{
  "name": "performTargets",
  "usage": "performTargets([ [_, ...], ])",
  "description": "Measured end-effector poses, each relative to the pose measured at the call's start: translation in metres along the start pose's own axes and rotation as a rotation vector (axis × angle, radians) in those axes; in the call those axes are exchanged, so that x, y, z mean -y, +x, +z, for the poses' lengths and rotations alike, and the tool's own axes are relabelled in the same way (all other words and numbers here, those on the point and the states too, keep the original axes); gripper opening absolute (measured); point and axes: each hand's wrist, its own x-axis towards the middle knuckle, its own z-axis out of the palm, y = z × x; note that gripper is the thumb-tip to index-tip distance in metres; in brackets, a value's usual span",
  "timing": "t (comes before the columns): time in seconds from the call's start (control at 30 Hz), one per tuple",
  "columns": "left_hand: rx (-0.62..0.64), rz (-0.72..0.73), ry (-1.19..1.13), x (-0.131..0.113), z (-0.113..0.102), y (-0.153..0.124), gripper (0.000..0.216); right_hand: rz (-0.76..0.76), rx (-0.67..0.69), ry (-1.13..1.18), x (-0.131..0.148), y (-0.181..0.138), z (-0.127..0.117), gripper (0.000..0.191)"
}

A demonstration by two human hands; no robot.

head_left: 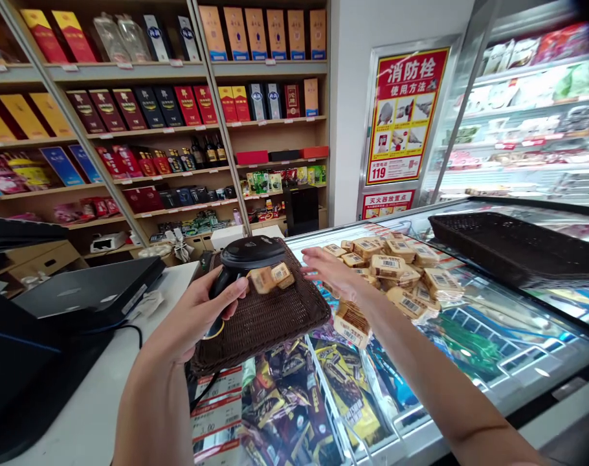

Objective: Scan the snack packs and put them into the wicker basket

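A black handheld barcode scanner (pixel 253 251) is in my left hand (pixel 211 304), fingers wrapped round its handle. Below it lies a dark brown woven basket tray (pixel 270 320). A couple of small tan packaged snacks (pixel 283 275) show just under the scanner head, over the tray; they are slightly blurred. My right hand (pixel 334 273) is open, its fingers stretched left towards the tray's right edge, with no item visible in it. Beside and beyond it, a pile of similar packs with barcode labels (pixel 389 265) rests on the freezer's glass top. One pack (pixel 351 323) sits beneath my right wrist.
The glass-topped freezer (pixel 318 382) shows wrapped ice creams inside. Another dark woven tray (pixel 518 252) rests on it at right. A white counter (pixel 171 294) with black equipment (pixel 95 285) stands left. Shelves of boxes (pixel 163 107) line the back; a refrigerated display (pixel 532 123) is far right.
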Motion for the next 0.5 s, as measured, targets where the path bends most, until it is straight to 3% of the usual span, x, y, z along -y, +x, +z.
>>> performTargets([
  [0.1, -0.001, -0.009, 0.006, 0.003, -0.002, 0.002, 0.046, -0.178, -0.292, -0.802, -0.003, 0.004, -0.049, 0.032],
  [0.17, -0.002, 0.002, 0.000, 0.003, -0.002, 0.002, 0.047, -0.062, -0.519, -1.147, -0.009, 0.006, -0.088, 0.037],
  [0.2, -0.001, 0.004, -0.002, 0.003, -0.001, 0.002, 0.047, 0.089, -0.541, -1.247, -0.012, 0.006, -0.107, 0.044],
  [0.23, 0.001, 0.002, -0.002, 0.002, -0.001, 0.002, 0.048, 0.248, -0.494, -1.303, -0.015, 0.006, -0.124, 0.052],
  [0.33, 0.013, -0.019, 0.005, 0.000, 0.001, 0.002, 0.049, 0.370, -0.402, -1.317, -0.022, 0.006, -0.161, 0.051],
  [0.43, 0.017, -0.017, 0.017, -0.001, 0.003, 0.003, 0.049, 0.304, -0.356, -1.352, -0.020, 0.003, -0.174, 0.040],
  [0.5, 0.023, 0.001, 0.026, -0.002, 0.005, 0.003, 0.049, 0.169, -0.354, -1.387, -0.014, -0.001, -0.167, 0.039],
])
